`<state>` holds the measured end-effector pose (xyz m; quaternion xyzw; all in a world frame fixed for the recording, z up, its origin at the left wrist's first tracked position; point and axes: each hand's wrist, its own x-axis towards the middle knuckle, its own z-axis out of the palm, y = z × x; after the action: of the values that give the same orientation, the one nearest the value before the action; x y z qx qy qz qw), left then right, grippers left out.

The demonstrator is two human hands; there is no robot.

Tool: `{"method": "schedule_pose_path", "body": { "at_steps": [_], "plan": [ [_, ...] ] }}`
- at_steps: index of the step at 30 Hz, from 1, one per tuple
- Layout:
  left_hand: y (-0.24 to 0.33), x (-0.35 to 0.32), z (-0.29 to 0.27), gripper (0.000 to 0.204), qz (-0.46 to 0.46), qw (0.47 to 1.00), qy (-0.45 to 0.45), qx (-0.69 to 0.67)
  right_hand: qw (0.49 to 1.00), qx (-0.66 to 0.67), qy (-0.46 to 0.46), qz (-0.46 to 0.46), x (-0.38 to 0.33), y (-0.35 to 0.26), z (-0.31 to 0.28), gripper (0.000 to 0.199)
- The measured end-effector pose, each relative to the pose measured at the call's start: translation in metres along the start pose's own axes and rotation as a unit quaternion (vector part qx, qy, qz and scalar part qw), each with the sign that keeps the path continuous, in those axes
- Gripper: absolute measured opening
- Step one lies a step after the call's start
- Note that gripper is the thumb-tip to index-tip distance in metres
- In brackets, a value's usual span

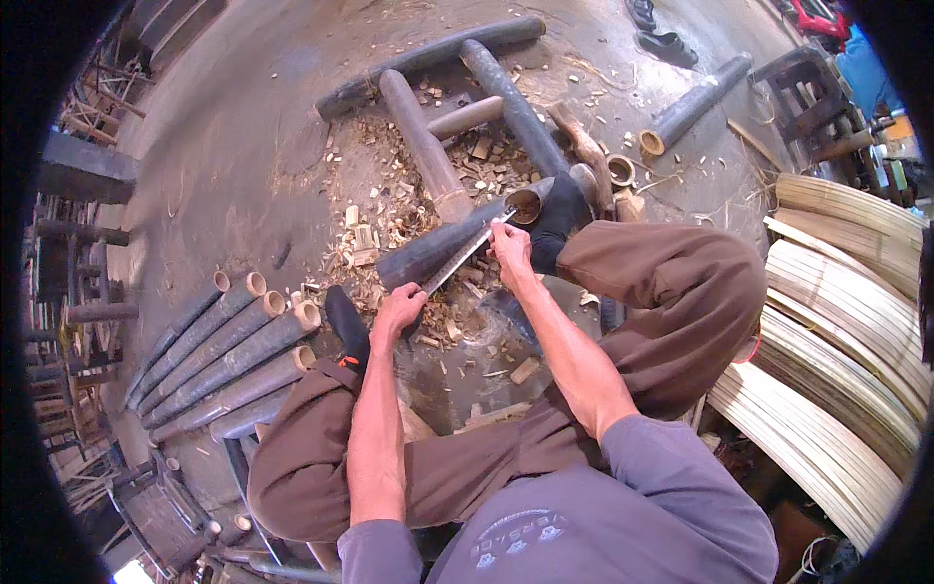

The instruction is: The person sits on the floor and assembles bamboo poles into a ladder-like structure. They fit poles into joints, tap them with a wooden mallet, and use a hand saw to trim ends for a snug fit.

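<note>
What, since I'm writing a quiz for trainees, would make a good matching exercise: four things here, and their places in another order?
Things:
1. narrow strip
2. dark sandals
3. pale slats
4. row of poles

Places:
A. stacked at the picture's right
B. on the floor, near the top edge
C. side by side, at the picture's left
D. between the left hand and the right hand

Pairs: 1-D; 2-B; 3-A; 4-C

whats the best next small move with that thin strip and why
Perhaps turn the thin strip to run parallel with the dark tube: the left hand and the right hand appear to hold it aslant to the tube's length.
</note>
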<state>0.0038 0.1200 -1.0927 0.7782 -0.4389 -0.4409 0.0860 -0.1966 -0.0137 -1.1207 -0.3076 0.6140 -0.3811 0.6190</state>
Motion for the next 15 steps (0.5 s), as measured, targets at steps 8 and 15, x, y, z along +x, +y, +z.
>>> {"method": "schedule_pose_path", "body": {
  "at_steps": [8,15],
  "plan": [
    [0.016,0.010,-0.036,0.037,-0.011,0.991,0.046,0.127,0.978,-0.205,0.025,-0.035,0.021,0.026,-0.001,0.049],
    [0.023,0.016,-0.057,0.039,-0.053,0.984,0.006,0.168,0.959,-0.268,-0.027,-0.090,0.005,0.013,-0.007,0.053]
  ]
}}
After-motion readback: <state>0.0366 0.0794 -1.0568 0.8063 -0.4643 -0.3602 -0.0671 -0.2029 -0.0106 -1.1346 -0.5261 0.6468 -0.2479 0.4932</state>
